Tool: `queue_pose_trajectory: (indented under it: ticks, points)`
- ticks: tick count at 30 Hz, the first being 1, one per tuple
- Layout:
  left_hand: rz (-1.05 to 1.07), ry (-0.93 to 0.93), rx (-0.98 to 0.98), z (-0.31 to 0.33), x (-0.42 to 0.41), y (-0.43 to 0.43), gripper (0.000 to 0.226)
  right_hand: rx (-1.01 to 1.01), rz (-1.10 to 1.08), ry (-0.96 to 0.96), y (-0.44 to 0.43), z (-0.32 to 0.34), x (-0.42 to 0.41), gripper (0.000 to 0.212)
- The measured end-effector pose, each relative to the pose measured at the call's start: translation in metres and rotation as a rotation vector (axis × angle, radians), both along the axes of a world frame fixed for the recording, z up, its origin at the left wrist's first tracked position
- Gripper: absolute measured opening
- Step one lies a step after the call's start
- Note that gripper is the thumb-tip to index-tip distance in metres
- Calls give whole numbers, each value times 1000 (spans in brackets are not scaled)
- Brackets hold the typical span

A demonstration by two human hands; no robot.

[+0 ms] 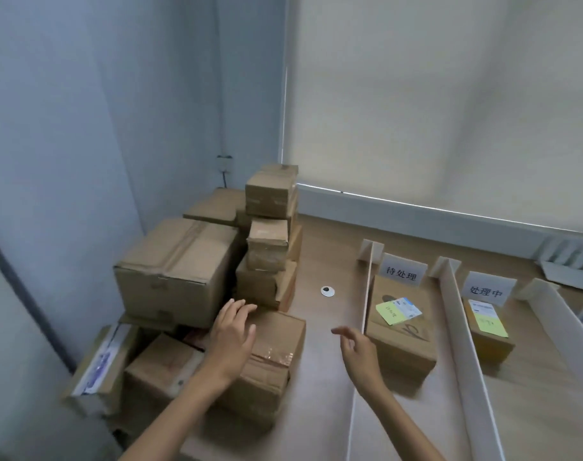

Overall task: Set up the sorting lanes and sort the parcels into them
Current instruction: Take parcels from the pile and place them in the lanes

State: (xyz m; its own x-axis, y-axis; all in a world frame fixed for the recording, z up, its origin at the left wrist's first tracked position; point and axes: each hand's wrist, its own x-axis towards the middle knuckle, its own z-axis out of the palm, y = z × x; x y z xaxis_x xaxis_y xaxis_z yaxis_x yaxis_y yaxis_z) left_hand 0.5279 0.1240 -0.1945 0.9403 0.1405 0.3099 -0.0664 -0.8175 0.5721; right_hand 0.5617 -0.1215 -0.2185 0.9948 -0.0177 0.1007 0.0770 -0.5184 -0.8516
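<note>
- Over on the far left, the unsorted parcels are sitting heaped against the wall: I'm counting roughly nine brown cartons, though some are hidden behind others, so that count is loose. A big carton (177,267) is anchoring the heap, and a leaning tower of small boxes (271,234) is rising beside it.
- The left hand (231,337) is hovering with fingers spread apart, gripping nothing, right over the near parcel (266,357) at the front of the heap. Whether the palm is touching the lid, I can't tell.
- That parcel is lying directly under and just right of the left hand, its long axis running away from the person toward the tower. The left hand is clearly the nearer one.
- The right hand (358,352) is floating over bare table (320,361), fingers loosely apart and empty, between the near parcel and the first divider (363,314).
- Moving right, three white dividers are standing in view, marking off lanes, with two sign cards: one (402,273) and another (487,290).
- Two parcels are already lying in lanes, a brown one (399,331) with labels on top, then a yellowish one (488,331).
- My guess: the right hand needs to be closing in leftward to take the parcel's far side.
</note>
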Motion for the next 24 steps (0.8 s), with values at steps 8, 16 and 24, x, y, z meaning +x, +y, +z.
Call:
queue_pose_trajectory:
  ticks: [8, 16, 24]
  points:
    - [158, 46, -34, 5, -60, 88, 39, -141, 104, -165, 96, 56, -23, 24]
    - [70, 49, -45, 5, -20, 129, 36, -449, -52, -213, 194, 99, 65, 38]
    - [-134, -35, -119, 12, 51, 158, 35, -718, -197, 116, 264, 84, 173, 82]
